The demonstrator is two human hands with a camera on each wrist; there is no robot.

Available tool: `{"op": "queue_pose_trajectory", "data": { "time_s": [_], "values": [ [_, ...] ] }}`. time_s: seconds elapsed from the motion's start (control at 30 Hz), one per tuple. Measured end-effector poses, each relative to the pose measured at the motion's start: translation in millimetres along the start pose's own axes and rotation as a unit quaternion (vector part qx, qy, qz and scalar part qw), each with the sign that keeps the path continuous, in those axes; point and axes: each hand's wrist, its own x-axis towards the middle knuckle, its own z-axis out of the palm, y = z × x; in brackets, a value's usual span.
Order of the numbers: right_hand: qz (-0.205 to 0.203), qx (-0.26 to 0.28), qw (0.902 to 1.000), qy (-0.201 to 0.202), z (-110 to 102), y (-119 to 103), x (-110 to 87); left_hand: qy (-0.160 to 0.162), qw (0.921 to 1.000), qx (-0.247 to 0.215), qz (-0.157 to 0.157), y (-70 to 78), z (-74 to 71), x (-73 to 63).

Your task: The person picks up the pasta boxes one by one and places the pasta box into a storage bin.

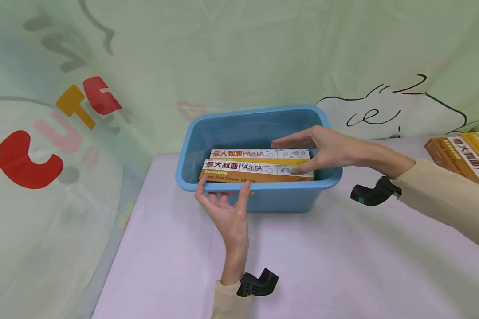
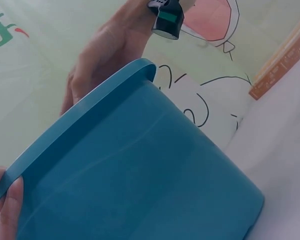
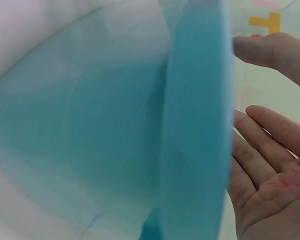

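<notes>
A blue plastic basin (image 1: 279, 201) stands on the table, and two pasta boxes (image 1: 259, 170) lie inside it, one behind the other, with their labels up. At its near side my left hand (image 1: 227, 217) pinches the rim (image 2: 72, 120), some fingers beneath and fingertips over the top. My right hand (image 1: 319, 148) reaches in over the basin's right end, thumb and fingers spread apart above the boxes. Whether its thumb touches the front box cannot be told. In the right wrist view the basin's wall (image 3: 115, 110) hides part of the right hand (image 3: 275, 185), whose palm shows.
More pasta boxes (image 1: 463, 155) lie at the table's right edge. A printed curtain (image 1: 243, 53) hangs right behind the basin and along the left side. A pale cloth covers the table (image 1: 343, 266). Black cameras sit on both wrists.
</notes>
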Motion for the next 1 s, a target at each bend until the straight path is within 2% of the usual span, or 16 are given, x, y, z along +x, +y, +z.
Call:
{"op": "queue_pose_trajectory", "data": {
  "time_s": [0.2,0.33,0.5,0.63,0.73,0.87,1.0],
  "values": [
    [-0.015,0.005,0.9989,0.045,6.7,-16.0,-16.9,-0.005,0.9999,-0.008,-0.008,0.1,0.2,-1.5],
    [-0.051,0.002,0.9941,0.095,14.3,-29.5,-32.2,-0.005,0.9999,-0.007,-0.007,-0.1,-1.5,-0.4],
    [-0.108,-0.027,0.9779,0.177,29.1,-35.3,-52.5,-0.001,1.0000,0.003,-0.001,-1.4,-1.8,3.0],
    [-0.119,-0.007,0.9607,0.251,43.9,-23.7,-78.6,-0.004,1.0000,0.002,0.002,-2.3,-1.0,3.9],
    [-0.076,0.006,0.9471,0.312,54.0,-6.8,-105.3,-0.008,1.0000,-0.001,-0.002,-2.7,-1.3,4.3],
    [0.029,0.002,0.9247,0.380,63.8,27.8,-142.6,-0.004,1.0000,-0.001,-0.002,-2.3,-2.6,6.1],
    [0.126,-0.011,0.9053,0.405,67.4,70.9,-183.5,0.001,1.0000,-0.003,-0.001,-1.6,-3.3,7.3]
  ]
}}
